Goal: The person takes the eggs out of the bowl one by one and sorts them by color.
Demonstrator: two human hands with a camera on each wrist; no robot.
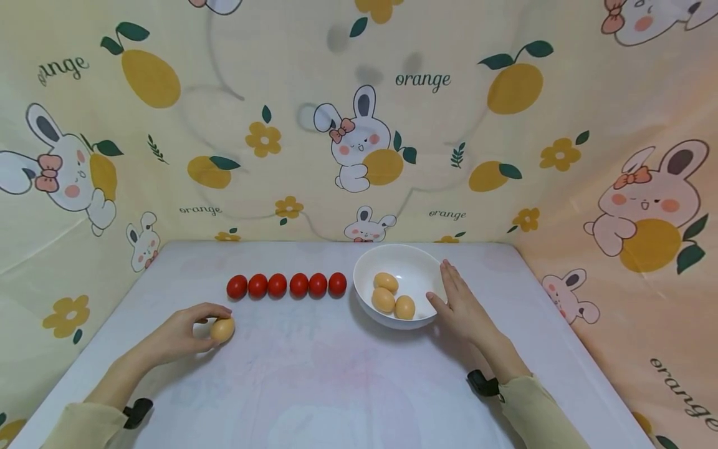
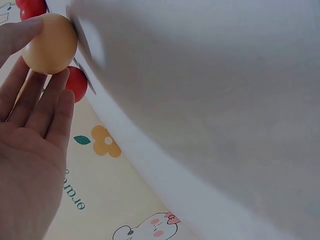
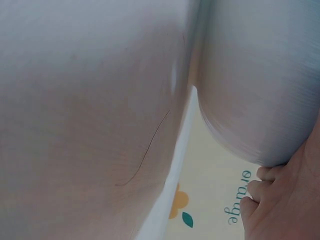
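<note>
My left hand (image 1: 182, 333) pinches a light brown egg (image 1: 222, 330) between thumb and fingers, at the left of the table. In the left wrist view the same egg (image 2: 51, 43) sits between the thumb and the fingertips. A white bowl (image 1: 423, 274) stands right of the middle, with three like eggs (image 1: 384, 300) inside it. Against the bowl's right side rests my right hand (image 1: 462, 308), its fingers extended along the rim. The right wrist view has the bowl's outer wall (image 3: 260, 75) close up, with the right hand's fingers (image 3: 260, 190) at it.
A row of several red egg-like or tomato-like things (image 1: 277, 285) lies left of the bowl. The white table (image 1: 336, 386) ends at a patterned cloth backdrop (image 1: 269, 187) that rises behind and at both sides. A black band (image 1: 482, 383) is on the right wrist.
</note>
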